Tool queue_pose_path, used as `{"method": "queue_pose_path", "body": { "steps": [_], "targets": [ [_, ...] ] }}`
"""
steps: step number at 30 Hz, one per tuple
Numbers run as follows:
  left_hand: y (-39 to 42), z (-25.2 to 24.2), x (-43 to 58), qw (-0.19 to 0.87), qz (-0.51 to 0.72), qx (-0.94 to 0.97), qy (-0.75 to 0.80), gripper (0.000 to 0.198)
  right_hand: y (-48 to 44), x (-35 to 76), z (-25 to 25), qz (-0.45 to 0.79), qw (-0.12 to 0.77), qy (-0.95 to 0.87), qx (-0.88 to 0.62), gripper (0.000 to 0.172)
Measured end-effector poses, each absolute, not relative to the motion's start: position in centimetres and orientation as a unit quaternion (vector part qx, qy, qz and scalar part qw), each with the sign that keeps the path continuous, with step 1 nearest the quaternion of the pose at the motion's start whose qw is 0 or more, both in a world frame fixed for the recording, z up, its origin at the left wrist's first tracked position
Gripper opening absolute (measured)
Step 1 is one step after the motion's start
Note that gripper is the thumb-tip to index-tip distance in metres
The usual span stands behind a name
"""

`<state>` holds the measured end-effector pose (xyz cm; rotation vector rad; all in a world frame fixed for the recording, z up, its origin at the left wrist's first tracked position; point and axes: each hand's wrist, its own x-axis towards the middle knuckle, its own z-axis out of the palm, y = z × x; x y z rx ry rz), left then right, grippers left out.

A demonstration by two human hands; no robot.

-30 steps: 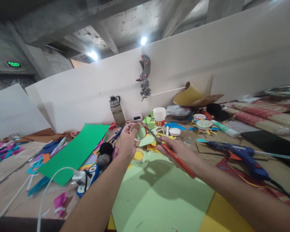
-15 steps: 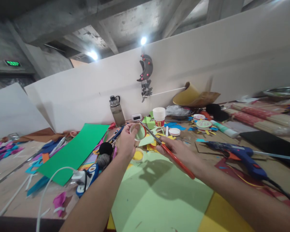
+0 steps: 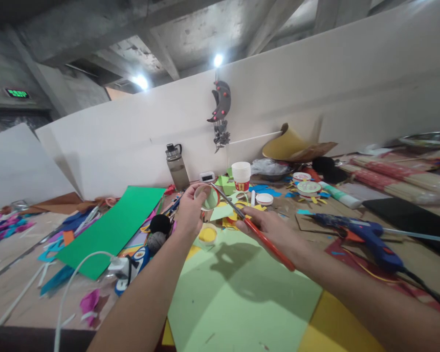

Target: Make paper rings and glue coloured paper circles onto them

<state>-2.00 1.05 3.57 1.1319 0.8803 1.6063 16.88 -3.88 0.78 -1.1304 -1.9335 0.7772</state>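
Note:
My left hand (image 3: pixel 189 213) is closed round a small roll of clear tape (image 3: pixel 207 197), held up above the table with its open ring facing me. My right hand (image 3: pixel 269 229) grips red-handled scissors (image 3: pixel 256 230); their metal blades point up and left, and the tips reach the tape roll's right edge. Below both hands lies a light green sheet (image 3: pixel 242 288), with a yellow-centred tape roll (image 3: pixel 207 234) just under my left hand.
A dark green sheet (image 3: pixel 113 230) lies at the left, beside a white cable and charger (image 3: pixel 119 266). A blue glue gun (image 3: pixel 363 233) lies at the right. A water bottle (image 3: pixel 177 167), stacked paper cups (image 3: pixel 241 176) and paper scraps stand by the white partition.
The tape roll has turned in my left hand so its open ring faces me more. Both hands stay in nearly the same place.

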Motion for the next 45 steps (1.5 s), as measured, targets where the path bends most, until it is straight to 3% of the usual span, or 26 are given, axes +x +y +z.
{"method": "queue_pose_path", "body": {
  "steps": [4, 8, 10, 13, 23, 27, 31, 34, 41, 45],
  "targets": [
    [0.4, 3.7, -1.8, 0.487, 0.605, 0.502, 0.381, 0.043, -3.8, 16.9, 0.7, 0.364, 0.415, -0.702, -0.45, 0.031],
    [-0.5, 3.6, -1.0, 0.378, 0.516, 0.648, 0.412, 0.035, -3.5, 16.9, 0.7, 0.428, 0.462, -0.645, -0.433, 0.04],
    [-1.0, 3.5, -0.5, 0.344, 0.483, 0.692, 0.411, 0.04, -3.5, 16.8, 0.7, 0.415, 0.49, -0.642, -0.42, 0.049],
    [-1.4, 3.4, -0.1, 0.374, 0.459, 0.689, 0.419, 0.052, -3.6, 16.6, 0.8, 0.38, 0.526, -0.642, -0.409, 0.054],
    [-1.4, 3.2, 0.5, 0.488, 0.499, 0.599, 0.393, 0.052, -3.8, 16.6, 1.2, 0.405, 0.546, -0.605, -0.415, 0.047],
    [-1.1, 2.5, 0.8, 0.515, 0.534, 0.549, 0.385, 0.049, -4.1, 16.4, 1.3, 0.406, 0.534, -0.608, -0.424, 0.05],
    [-0.6, 2.3, 0.6, 0.546, 0.59, 0.478, 0.353, 0.032, -4.1, 16.4, 1.0, 0.423, 0.53, -0.608, -0.413, 0.056],
    [-0.2, 2.4, 0.0, 0.536, 0.611, 0.464, 0.352, 0.033, -3.7, 16.5, 0.6, 0.401, 0.537, -0.606, -0.427, 0.059],
    [-0.8, 2.1, 0.3, 0.428, 0.537, 0.607, 0.399, 0.02, -3.6, 16.2, 0.6, 0.393, 0.567, -0.589, -0.42, 0.053],
    [-1.4, 1.8, 0.9, 0.49, 0.499, 0.623, 0.349, 0.034, -3.1, 16.3, 0.2, 0.418, 0.589, -0.569, -0.393, 0.031]
  ]
}}
